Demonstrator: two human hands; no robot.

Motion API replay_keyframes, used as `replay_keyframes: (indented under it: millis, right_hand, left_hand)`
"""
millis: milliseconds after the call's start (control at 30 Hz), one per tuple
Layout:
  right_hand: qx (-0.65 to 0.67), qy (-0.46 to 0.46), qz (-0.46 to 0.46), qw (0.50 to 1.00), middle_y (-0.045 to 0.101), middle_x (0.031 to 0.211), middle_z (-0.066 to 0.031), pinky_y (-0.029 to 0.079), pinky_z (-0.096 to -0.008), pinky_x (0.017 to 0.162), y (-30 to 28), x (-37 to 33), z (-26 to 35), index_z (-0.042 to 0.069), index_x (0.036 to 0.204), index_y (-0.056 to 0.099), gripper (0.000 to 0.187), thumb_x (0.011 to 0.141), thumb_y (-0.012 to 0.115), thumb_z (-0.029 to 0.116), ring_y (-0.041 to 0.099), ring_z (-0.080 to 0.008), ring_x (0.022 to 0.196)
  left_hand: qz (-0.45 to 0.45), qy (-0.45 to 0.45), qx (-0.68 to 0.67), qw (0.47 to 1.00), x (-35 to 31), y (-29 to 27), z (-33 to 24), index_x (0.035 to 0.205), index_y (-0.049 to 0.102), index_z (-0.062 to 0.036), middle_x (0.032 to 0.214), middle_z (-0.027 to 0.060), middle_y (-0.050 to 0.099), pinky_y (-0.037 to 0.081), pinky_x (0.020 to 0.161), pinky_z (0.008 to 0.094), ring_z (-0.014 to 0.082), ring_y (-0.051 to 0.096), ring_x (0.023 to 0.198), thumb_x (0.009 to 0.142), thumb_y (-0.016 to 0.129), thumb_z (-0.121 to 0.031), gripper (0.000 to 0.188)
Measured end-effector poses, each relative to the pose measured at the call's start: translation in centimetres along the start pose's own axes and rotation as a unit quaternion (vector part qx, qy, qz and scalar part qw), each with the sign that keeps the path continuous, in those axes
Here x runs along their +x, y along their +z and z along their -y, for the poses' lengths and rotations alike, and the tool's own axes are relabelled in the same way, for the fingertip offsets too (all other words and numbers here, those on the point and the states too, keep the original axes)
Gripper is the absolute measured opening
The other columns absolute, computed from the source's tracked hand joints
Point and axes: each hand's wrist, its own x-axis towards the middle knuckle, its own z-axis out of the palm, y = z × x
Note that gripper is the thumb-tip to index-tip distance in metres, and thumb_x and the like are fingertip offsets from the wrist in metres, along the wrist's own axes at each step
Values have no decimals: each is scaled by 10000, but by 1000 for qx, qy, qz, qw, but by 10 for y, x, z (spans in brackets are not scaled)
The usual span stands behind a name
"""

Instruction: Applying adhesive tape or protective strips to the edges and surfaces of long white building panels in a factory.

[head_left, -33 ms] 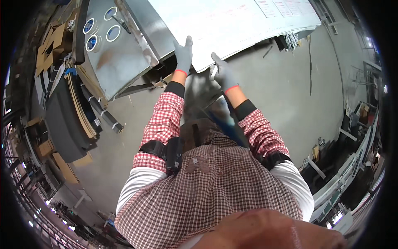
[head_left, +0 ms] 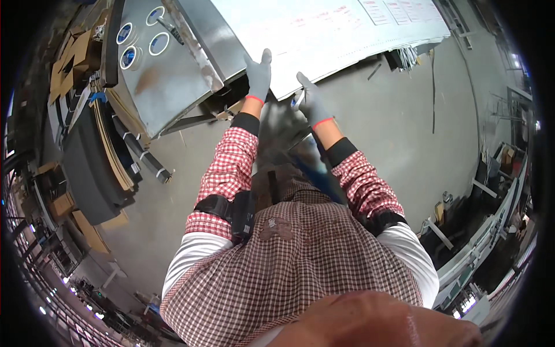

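Note:
A large white panel [head_left: 277, 34] with rows of red print lies in front of me, its near corner pointing toward my body. My left hand [head_left: 258, 75], in a grey glove with a red cuff, is at the panel's left edge. Its thumb lies over the white surface and its fingers bend at the edge, partly hidden. At the front edge is my right hand [head_left: 312, 104], gloved alike, its thumb stretched toward the panel. A slim white pen-like stick [head_left: 299, 99] is held in its curled fingers.
On the left, a grey metal tabletop [head_left: 167, 87] carries several rolls of white-rimmed blue tape [head_left: 128, 58] and a dark tool [head_left: 171, 31]. Cardboard and dark sheets [head_left: 92, 168] lean below it. Thin strips [head_left: 407, 56] stick out under the panel's right end.
Both hands and the panel appear shifted very slightly to the right in the picture. Each hand keeps nearly the same pose.

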Motion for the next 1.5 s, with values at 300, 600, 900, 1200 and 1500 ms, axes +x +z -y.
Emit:
replay_keyframes:
  millis: [300, 600, 900, 1200, 1500]
  right_hand:
    - [62, -16, -69, 996, 474, 564, 3, 372, -244, 365, 27, -7, -6, 76, 966, 545, 261, 810, 720, 190, 417, -106, 388]
    - [25, -59, -18, 998, 471, 560, -2, 321, -221, 350, 4, 14, 8, 117, 866, 547, 236, 835, 682, 308, 399, -91, 388]
    - [30, 37, -19, 999, 475, 549, -12, 351, -266, 343, -6, 6, 33, 124, 792, 542, 192, 847, 656, 268, 446, -123, 397]
    - [-394, 114, 120, 904, 510, 517, -18, 472, -263, 444, -23, -78, 68, 25, 813, 616, 319, 901, 595, 331, 452, -97, 378]
    - [-795, 141, 77, 584, 629, 843, -60, 483, -242, 591, -2, -150, 100, -14, 1210, 549, 417, 855, 587, 202, 603, -105, 710]
  left_hand:
    - [-4, 21, -21, 1000, 0, -8, -3, 1381, 188, 107, 1312, 259, 441, 350, 1015, 367, 316, 453, 1205, 854, 627, -480, 902]
    - [7, -25, 8, 1000, 4, -2, -4, 1370, 134, 182, 1406, 331, 291, 229, 1110, 368, 375, 297, 1332, 823, 664, -446, 987]
    - [90, 4, -89, 992, 7, -11, -11, 1347, 302, 96, 1313, 196, 473, 367, 1016, 348, 275, 469, 1192, 871, 643, -410, 774]
    - [35, -131, -5, 991, -95, -3, -18, 1370, 172, 173, 1386, 383, 290, 265, 1090, 415, 438, 302, 1319, 821, 616, -541, 1004]
    - [55, -238, 95, 965, -205, 13, -41, 1376, 223, 85, 1172, 293, 519, 425, 921, 428, 373, 543, 1073, 834, 587, -556, 915]
